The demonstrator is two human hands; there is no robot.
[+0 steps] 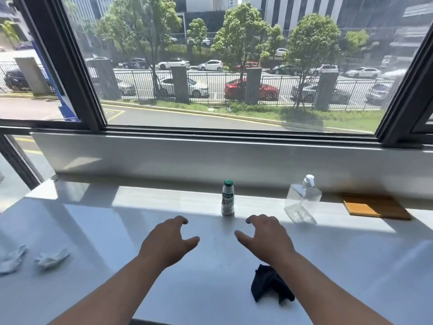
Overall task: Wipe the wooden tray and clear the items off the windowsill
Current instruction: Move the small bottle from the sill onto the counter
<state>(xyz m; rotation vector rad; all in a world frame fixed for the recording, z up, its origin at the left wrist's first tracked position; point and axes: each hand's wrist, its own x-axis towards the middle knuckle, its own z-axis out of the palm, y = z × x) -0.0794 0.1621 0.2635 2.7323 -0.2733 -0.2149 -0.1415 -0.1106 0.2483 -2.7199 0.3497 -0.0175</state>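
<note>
White windowsill (117, 231) is carrying both empty, spread hands, left hand (167, 240) and right hand (267, 238), wooden tray (375, 207) lying far right of the nearer right hand.

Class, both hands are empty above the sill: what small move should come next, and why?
Probably lower the right hand onto the dark cloth lying just beneath its wrist and pick it up. The wooden tray at far right needs wiping first, and neither hand holds anything; the left hand is open too.
</note>
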